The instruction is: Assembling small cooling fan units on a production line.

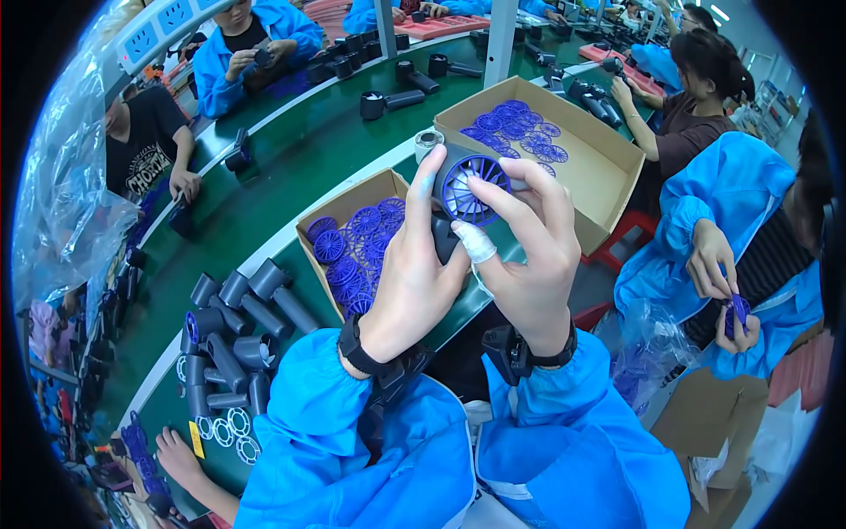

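Observation:
My left hand is closed around a dark grey housing with a round head and a handle, mostly hidden by my fingers. A purple spoked grille sits at the round end of that housing, facing me. My right hand grips the head from the other side, with fingertips on the grille's spokes and rim. White wrapping covers the right thumb. Just beyond my left fingertips is a small round silver-topped object. Cardboard boxes lie either side, holding loose purple grilles.
The larger cardboard box stands beyond my right hand. Several dark housings lie left on the green table, with white rings nearer. A co-worker's hand rests there; another at right holds a purple part.

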Demonstrator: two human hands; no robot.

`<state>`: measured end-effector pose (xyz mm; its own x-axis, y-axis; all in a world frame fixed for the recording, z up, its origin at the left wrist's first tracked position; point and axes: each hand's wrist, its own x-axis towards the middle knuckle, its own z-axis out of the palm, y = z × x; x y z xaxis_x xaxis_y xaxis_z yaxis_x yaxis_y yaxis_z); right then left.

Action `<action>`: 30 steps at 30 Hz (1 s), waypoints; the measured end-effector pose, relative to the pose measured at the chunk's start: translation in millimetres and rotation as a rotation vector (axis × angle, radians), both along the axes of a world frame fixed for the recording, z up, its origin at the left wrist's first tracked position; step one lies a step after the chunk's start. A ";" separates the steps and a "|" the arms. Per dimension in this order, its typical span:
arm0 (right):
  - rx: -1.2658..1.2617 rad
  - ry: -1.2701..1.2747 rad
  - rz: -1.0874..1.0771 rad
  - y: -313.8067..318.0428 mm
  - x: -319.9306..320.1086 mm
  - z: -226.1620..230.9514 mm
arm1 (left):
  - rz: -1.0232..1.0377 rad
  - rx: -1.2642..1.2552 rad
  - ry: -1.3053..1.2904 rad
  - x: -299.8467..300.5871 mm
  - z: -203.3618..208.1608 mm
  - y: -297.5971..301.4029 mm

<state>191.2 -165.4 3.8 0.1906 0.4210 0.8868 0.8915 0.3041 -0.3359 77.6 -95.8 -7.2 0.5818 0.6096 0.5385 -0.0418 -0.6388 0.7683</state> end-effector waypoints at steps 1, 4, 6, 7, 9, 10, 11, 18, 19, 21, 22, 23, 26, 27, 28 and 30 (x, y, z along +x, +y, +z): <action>-0.002 0.009 -0.012 1.1 -0.7 0.0 | 0.001 0.002 -0.001 -0.2 -0.4 0.1; 0.020 -0.035 -0.014 3.5 3.1 -0.1 | 0.004 0.020 -0.070 -0.2 -1.9 -0.6; 0.071 -0.136 -0.001 10.3 6.1 0.8 | 0.013 0.055 -0.070 -3.7 1.3 2.5; 0.072 -0.142 0.004 13.3 10.0 -1.4 | 0.020 0.070 -0.072 -2.4 0.7 0.9; 0.160 -0.244 -0.041 24.0 19.5 -9.3 | 0.032 0.083 -0.079 2.3 -1.9 1.3; 0.204 -0.290 -0.062 28.3 20.2 -10.6 | 0.000 0.035 -0.126 3.5 -4.3 4.0; 0.204 -0.291 -0.056 31.2 19.9 -10.6 | -0.032 -0.013 -0.172 4.9 -4.8 6.3; 0.008 0.940 0.857 41.3 -13.3 -15.1 | -0.146 -0.353 -0.320 -1.9 -3.9 10.6; 0.002 0.942 0.860 39.9 -15.1 -18.8 | -0.139 -0.401 -0.324 -3.6 -4.2 11.4; -0.015 0.869 0.818 41.2 -13.9 -23.0 | -0.125 -0.439 -0.334 -5.7 -2.0 17.0; -0.024 0.833 0.797 42.3 -12.9 -24.3 | -0.154 -0.467 -0.304 -8.4 -2.4 20.8; -0.027 0.831 0.806 44.4 -9.6 -24.0 | -0.181 -0.496 -0.274 -11.2 -3.0 24.5; -0.083 1.066 1.035 53.9 4.6 -18.2 | -0.165 -0.405 -0.178 -15.0 4.1 30.1; -0.084 1.070 1.037 56.3 3.9 -17.9 | -0.124 -0.287 -0.113 -15.5 8.0 31.4; -0.075 0.956 0.965 59.0 2.2 -18.5 | -0.083 -0.170 -0.046 -15.4 10.1 34.0; -0.063 0.737 0.821 66.2 -3.2 -20.3 | -0.009 0.005 -0.079 -13.8 6.9 44.7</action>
